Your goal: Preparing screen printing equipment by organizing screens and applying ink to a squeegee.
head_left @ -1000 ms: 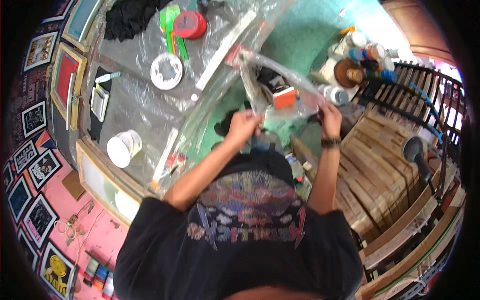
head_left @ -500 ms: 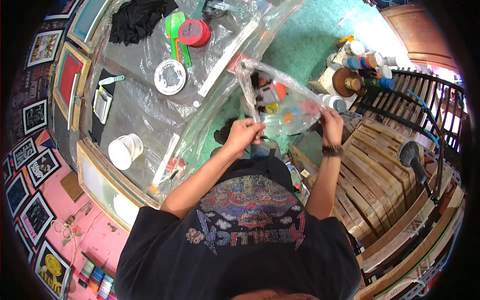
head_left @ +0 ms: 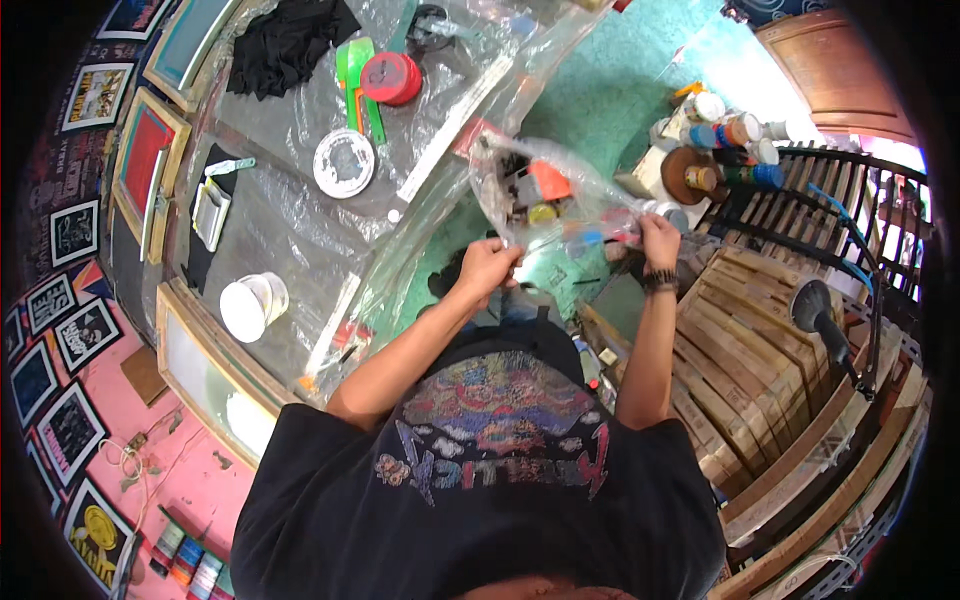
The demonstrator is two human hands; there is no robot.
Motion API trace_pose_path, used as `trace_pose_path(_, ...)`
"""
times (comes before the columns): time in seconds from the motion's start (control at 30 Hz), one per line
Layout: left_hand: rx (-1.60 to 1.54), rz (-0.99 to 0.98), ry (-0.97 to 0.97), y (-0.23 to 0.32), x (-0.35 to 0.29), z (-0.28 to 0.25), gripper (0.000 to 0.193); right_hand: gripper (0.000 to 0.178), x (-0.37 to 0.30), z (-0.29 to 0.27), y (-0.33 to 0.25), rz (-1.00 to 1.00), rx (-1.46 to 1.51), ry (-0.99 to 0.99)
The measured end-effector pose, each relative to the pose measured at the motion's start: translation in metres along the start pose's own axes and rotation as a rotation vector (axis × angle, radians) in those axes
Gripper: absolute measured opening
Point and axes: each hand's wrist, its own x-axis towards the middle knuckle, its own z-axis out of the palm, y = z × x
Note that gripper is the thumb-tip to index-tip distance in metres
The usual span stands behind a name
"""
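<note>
A clear plastic bag or sheet point(head_left: 560, 230) is stretched between my two hands, beyond the right edge of the covered table. My left hand point(head_left: 489, 268) pinches its near left edge between thumb and fingers. At the right corner, the fingers of my right hand point(head_left: 660, 240), which has a dark bracelet at the wrist, are closed on the plastic. The far part of the plastic reaches up toward the table's edge. Through it an orange item point(head_left: 550, 180) and a yellow item point(head_left: 543, 212) show blurred; I cannot tell whether they lie inside or below.
Left is a plastic-covered table point(head_left: 300, 235) with a white tub point(head_left: 250, 305), white lid point(head_left: 344, 163), red jar point(head_left: 391, 79), green spatulas point(head_left: 356, 75) and black cloth point(head_left: 290, 45). Framed screens point(head_left: 150, 175) line its left side. Right are paint jars point(head_left: 740, 130) and stacked wooden frames point(head_left: 750, 340).
My right hand has moved slightly left and down with the plastic. The plastic has opened into a wider, rounder shape, while my left hand has shifted only a little.
</note>
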Motion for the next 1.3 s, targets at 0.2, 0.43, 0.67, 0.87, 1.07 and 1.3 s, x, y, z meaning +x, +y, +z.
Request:
trace_pose_path(0.2, 0.066, 0.041, 0.038, -0.011, 0.009, -0.002, 0.02, 0.021, -0.001, 0.01, 0.003, -0.075, -0.031, -0.011)
trace_pose_path(0.43, 0.071, -0.04, -0.123, -0.053, 0.016, -0.03, 0.04, 0.027, 0.029, 0.043, 0.091, -0.203, -0.593, 0.158)
trace_pose_path(0.67, 0.0, 0.05, -0.256, -0.01, -0.055, -0.099, 0.053, 0.031, 0.059, 0.079, 0.093, -0.185, -0.518, 0.04)
trace_pose_path(0.87, -0.103, 0.227, -0.061, -0.008, -0.101, -0.161, 0.048, 0.043, 0.101, 0.075, 0.039, -0.21, -0.234, -0.054)
trace_pose_path(1.07, -0.368, 0.226, 0.528, -0.059, -0.141, -0.204, 0.039, 0.036, 0.123, 0.082, -0.041, -0.661, -0.247, 0.1)
trace_pose_path(1.3, -0.185, 0.422, 1.693, -0.159, -0.134, -0.309, 0.088, 0.036, 0.111, 0.12, -0.149, -0.808, -0.068, -0.02)
